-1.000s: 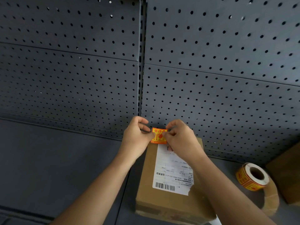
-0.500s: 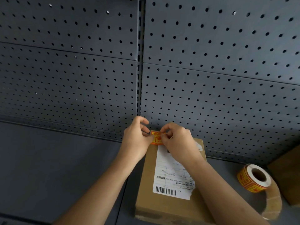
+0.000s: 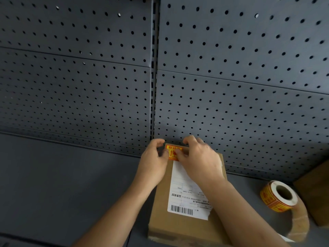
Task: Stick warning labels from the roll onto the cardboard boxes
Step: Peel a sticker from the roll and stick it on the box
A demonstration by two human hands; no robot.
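A brown cardboard box (image 3: 160,209) with a white shipping label (image 3: 181,189) lies flat on the dark shelf. An orange and yellow warning label (image 3: 172,151) lies at the box's far end, just above the shipping label. My right hand (image 3: 199,158) has its thumb on the label's right part and its fingers curled over the box's far edge. My left hand (image 3: 153,163) is at the label's left edge, thumb and forefinger apart, and seems to hold nothing. The label roll (image 3: 277,196) stands on the shelf to the right, with a tail of bare backing paper (image 3: 299,223).
A grey pegboard wall (image 3: 231,86) rises right behind the box. A second cardboard box (image 3: 316,191) sits at the far right edge, beside the roll. The dark shelf surface (image 3: 62,184) stretches to the left.
The warning label went from pinched in both hands above the box to lying flat on its far end. My left fingers have come apart from it.
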